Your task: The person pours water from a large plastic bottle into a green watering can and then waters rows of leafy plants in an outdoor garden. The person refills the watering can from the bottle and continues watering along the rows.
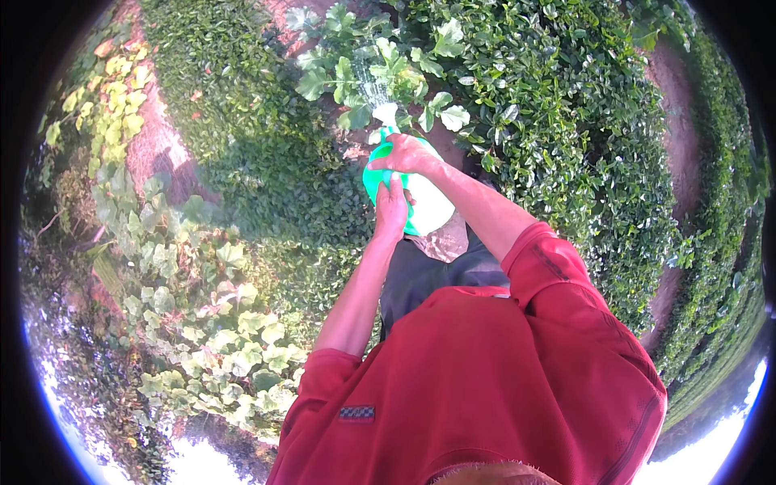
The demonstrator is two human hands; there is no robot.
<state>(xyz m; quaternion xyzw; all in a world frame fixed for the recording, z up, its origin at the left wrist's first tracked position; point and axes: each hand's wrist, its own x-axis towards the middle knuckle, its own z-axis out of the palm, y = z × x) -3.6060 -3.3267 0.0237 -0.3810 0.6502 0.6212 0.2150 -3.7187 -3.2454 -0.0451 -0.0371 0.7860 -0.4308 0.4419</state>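
Note:
A green watering can (pixel 418 227) is held out before me, its body bleached nearly white by sunlight. My left hand (pixel 391 209) grips its handle side, thumb lying along the green handle. Across the top, my right hand (pixel 407 154) holds the can near the base of its spout. The can tips forward, away from me. From its white sprinkler rose (pixel 385 113), thin streams of water (pixel 371 76) fall over a broad-leaved green plant (pixel 342 79). Both palms and the undersides of the fingers are largely hidden.
Dense leafy bushes (pixel 564 121) stand close on the right, with a bare soil path (pixel 676 133) beyond them. More clipped bushes (pixel 273 163) grow on the left, beside pale broad-leaved vines (pixel 242 345). Dry straw-like ground (pixel 157 139) shows farther left.

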